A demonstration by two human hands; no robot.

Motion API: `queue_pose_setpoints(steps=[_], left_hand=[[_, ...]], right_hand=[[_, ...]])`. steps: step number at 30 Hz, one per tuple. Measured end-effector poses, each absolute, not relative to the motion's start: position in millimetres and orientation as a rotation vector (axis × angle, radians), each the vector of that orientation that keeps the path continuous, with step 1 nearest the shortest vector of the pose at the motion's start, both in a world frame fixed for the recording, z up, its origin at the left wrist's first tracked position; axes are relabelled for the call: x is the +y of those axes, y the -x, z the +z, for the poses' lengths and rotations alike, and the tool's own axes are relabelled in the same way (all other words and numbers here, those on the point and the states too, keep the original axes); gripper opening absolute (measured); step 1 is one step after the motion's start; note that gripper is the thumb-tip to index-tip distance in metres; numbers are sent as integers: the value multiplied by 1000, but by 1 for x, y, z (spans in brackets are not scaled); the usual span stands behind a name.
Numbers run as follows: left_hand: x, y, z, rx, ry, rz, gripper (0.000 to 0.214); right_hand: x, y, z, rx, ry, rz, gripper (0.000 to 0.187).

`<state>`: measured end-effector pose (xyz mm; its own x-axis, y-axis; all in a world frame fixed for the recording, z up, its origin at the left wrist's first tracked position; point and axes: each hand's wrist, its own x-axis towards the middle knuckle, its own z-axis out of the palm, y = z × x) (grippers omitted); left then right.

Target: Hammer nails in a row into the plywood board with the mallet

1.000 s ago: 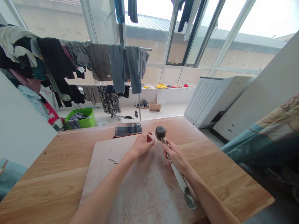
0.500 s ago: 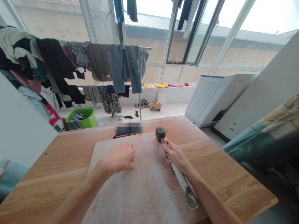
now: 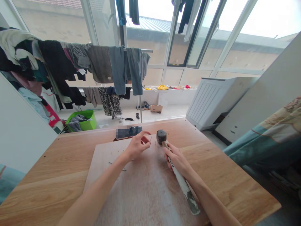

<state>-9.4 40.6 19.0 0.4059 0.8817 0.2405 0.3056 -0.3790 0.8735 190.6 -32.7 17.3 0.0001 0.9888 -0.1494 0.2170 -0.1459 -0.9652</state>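
My right hand (image 3: 176, 158) grips the pale wooden handle of a mallet (image 3: 182, 182), whose dark round head (image 3: 161, 137) rests on a light wooden board (image 3: 145, 191). My left hand (image 3: 137, 145) hovers just left of the mallet head, with thumb and forefinger pinching a small thin nail (image 3: 150, 138) held upright over the board. Two more nails (image 3: 116, 164) lie loose on the board's left part, beside my left forearm.
The board lies on a wooden table (image 3: 58, 169). A dark phone (image 3: 129, 131) lies at the board's far edge. Beyond the table are a rack of hanging clothes (image 3: 94, 66), a green laundry basket (image 3: 82, 119) and a white slatted panel (image 3: 211, 100).
My left hand went down left to the loose nails on the board, then came back up beside the mallet head holding a nail. The right hand and mallet stayed nearly still.
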Motion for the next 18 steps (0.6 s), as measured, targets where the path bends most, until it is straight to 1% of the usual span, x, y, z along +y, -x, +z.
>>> queue_pose_setpoints(steps=[2,7,10,18], left_hand=[[45,4,8,1032,-1874,987,32],[44,3,-4,1022,-2003,993,19],[43,5,-4,1034,-2015,1015,15],[45,4,-5,1104,-2002,1040,17]], right_hand=[[-33,-191,17,-1305,1475,1226,24],[-33,-191,16,-1295,1456,1212,22],[-33,-191,16,-1282,1426,1207,23],[-38,-185,25,-1212,1235,1206,34]])
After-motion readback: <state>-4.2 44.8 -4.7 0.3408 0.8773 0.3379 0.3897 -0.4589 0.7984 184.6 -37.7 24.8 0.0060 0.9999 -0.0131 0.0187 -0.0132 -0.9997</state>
